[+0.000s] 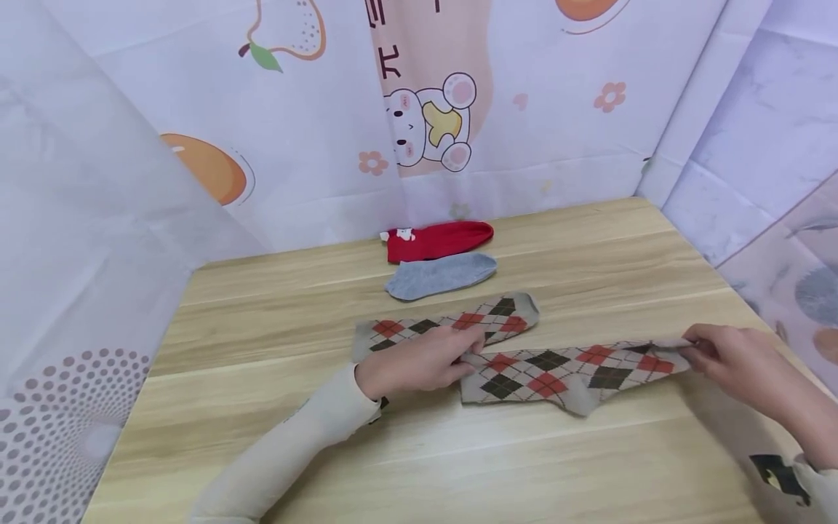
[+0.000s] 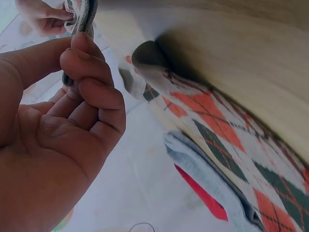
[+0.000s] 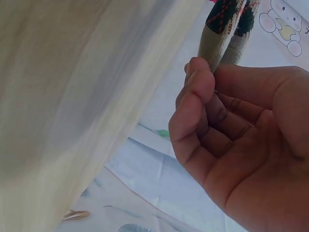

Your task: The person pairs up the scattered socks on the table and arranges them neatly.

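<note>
An argyle sock (image 1: 546, 375) in grey-beige with red and dark green diamonds is stretched between both hands, its heel pointing toward the front. My left hand (image 1: 422, 358) pinches the cuff end between thumb and fingers. The toe end is pinched by my right hand (image 1: 740, 364), with the fingers curled in the right wrist view. Just behind lies a matching argyle sock (image 1: 468, 320), flat on the table and partly covered by the left hand. That same sock (image 2: 217, 130) runs along the right side of the left wrist view.
Behind the argyle socks lie a grey ankle sock (image 1: 441, 276) and a red sock (image 1: 441, 241) with a white figure. They rest on a wood-grain table (image 1: 275, 327). A printed curtain (image 1: 314, 175) hangs along the table's back edge.
</note>
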### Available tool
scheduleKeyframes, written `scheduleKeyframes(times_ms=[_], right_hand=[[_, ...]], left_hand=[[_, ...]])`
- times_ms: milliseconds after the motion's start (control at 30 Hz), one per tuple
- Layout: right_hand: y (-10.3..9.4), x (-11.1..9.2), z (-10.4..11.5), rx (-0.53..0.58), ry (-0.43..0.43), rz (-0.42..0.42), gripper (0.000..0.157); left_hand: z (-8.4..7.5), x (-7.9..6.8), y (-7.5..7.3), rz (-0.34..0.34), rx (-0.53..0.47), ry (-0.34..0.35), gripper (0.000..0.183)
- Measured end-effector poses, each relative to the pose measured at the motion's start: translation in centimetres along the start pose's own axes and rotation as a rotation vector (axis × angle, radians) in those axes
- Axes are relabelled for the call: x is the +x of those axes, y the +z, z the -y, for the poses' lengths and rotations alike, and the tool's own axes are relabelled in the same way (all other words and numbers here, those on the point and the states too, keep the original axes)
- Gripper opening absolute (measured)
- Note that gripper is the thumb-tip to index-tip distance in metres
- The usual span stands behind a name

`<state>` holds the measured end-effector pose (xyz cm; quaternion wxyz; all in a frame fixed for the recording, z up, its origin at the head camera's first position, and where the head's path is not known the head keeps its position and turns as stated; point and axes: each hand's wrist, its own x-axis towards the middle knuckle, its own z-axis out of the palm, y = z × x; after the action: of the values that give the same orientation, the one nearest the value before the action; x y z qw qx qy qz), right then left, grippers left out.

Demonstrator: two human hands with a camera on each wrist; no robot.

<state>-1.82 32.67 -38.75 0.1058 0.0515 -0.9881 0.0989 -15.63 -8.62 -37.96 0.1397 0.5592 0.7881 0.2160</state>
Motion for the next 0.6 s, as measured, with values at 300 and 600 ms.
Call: scheduleKeyframes(times_ms=[300,600], right_hand=[[-0.2,1.0,1.1,0.032,-0.025,-0.004,0.014],[-0.1,1.9,2.4,0.052,-0.064,-0.031,0.015]], left_hand=[[0.1,-1.7,-0.9,-0.026,-0.026,-0.044,0.019],[0.4,-3.2,-1.4,-0.066,-0.011,-0.050,0.022]])
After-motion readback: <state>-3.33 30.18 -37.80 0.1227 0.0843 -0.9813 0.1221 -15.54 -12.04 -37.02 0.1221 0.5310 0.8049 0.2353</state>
